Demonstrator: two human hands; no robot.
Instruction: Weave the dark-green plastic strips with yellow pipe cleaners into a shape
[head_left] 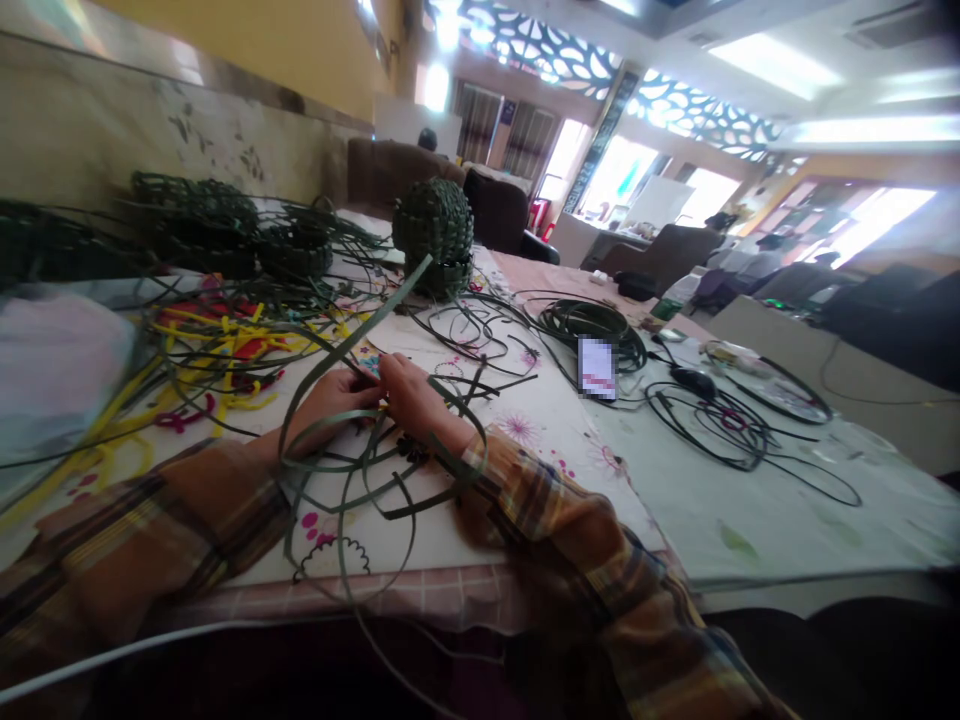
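Green flat weaving strips (352,340) pass through both of my hands, which are close together above the table. My left hand (330,400) is closed, its fingertips pinching the strips. Touching it, my right hand (412,395) is closed too, with thumb and fingers pressed on the strips where they meet. One strip sticks up to the upper right, and others loop round my wrists and hang past the table's front edge. The exact crossing between my fingertips is hidden. Beyond my hands stands a woven green basket (433,235).
Dark green woven pieces (195,225) are heaped at the back left, by the wall. Yellow and red strips (247,345) lie left of my hands. Coiled strips (585,325), a phone (597,368) and a bottle (679,293) are at the right.
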